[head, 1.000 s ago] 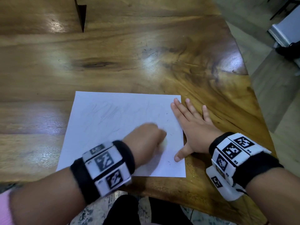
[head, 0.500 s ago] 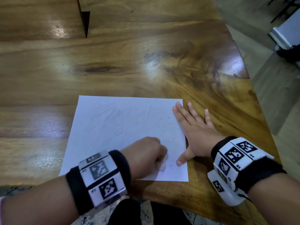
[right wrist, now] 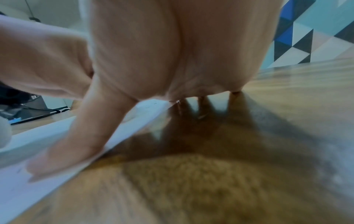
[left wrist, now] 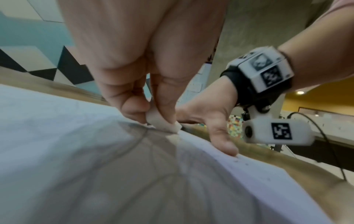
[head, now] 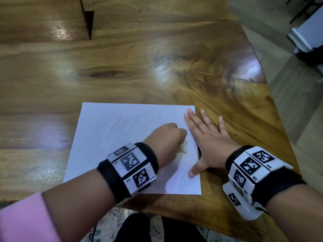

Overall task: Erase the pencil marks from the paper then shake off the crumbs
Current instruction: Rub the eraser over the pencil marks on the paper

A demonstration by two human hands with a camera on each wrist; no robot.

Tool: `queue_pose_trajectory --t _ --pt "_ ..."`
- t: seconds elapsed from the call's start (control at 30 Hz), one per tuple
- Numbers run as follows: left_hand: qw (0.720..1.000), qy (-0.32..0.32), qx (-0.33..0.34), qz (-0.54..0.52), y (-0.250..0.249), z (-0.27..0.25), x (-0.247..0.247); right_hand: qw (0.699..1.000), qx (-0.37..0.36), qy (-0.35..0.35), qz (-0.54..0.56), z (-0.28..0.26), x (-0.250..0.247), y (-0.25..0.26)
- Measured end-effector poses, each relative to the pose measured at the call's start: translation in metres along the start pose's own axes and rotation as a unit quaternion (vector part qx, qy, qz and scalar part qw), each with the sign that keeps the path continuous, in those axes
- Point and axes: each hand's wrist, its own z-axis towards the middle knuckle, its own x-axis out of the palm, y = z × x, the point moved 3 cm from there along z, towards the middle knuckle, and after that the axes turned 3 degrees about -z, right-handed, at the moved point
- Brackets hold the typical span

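A white sheet of paper (head: 122, 137) with faint grey pencil marks lies on the wooden table (head: 139, 58) near its front edge. My left hand (head: 167, 138) is curled over the sheet's right half and pinches a small white eraser (left wrist: 162, 122), its tip pressed on the paper (left wrist: 57, 128). The head view hides the eraser under the hand. My right hand (head: 206, 138) lies flat with straight fingers across the sheet's right edge, thumb (right wrist: 63, 151) and forefinger on the paper (right wrist: 19, 189). Small dark crumbs (head: 182, 178) dot the sheet near the thumb.
The table edge (head: 283, 133) runs diagonally just right of my right hand, with floor beyond. A dark narrow gap (head: 87, 20) splits the tabletop at the far left. My dark-clothed legs (head: 139, 229) show below the front edge.
My left hand has moved away from the sheet's near edge toward its middle right, rubbing with the eraser. The right hand has stayed flat in place.
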Motion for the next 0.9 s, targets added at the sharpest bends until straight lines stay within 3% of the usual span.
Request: queue_pose_trajectory --t 0.07,0.17,0.23,0.33,0.37,0.47,0.5,0.63,0.7,0.8,0.9 --pt "0.999 0.030 0.021 0.017 -0.004 -0.007 0.006 1.000 -0.001 -0.001 0.002 0.000 0.000 0.000" --pt "0.987 0.151 0.053 0.006 -0.009 -0.040 0.027 1.000 -0.004 -0.001 0.006 0.001 0.000 -0.001" --pt "0.990 0.133 0.040 0.012 -0.004 -0.035 0.023 1.000 -0.003 0.001 0.004 0.001 0.000 -0.001" --pt "1.000 0.010 -0.004 0.024 0.001 -0.011 0.005 1.000 -0.002 -0.001 0.002 0.001 0.001 -0.001" --pt "0.999 0.017 0.007 0.033 -0.001 -0.012 0.003 1.000 -0.002 -0.001 0.002 0.001 0.001 -0.001" --pt "0.984 0.164 0.059 0.034 -0.010 -0.036 0.018 1.000 -0.002 -0.002 0.003 0.001 0.000 -0.001" --pt "0.981 0.183 0.054 0.027 -0.009 -0.041 0.020 1.000 -0.002 -0.004 0.004 0.002 0.001 -0.001" --pt "0.999 0.018 -0.020 -0.017 0.008 -0.019 0.005 1.000 -0.003 -0.006 0.003 0.001 0.001 -0.001" --pt "0.999 0.023 -0.015 -0.027 0.008 -0.021 0.004 1.000 -0.002 -0.003 0.000 0.001 0.000 -0.001" --pt "0.994 0.103 0.031 -0.023 0.003 -0.038 0.014 1.000 -0.002 -0.002 0.000 0.001 0.000 -0.001" --pt "0.996 0.031 -0.002 -0.086 0.019 -0.034 0.006 1.000 -0.003 -0.009 0.004 0.000 0.000 -0.001"
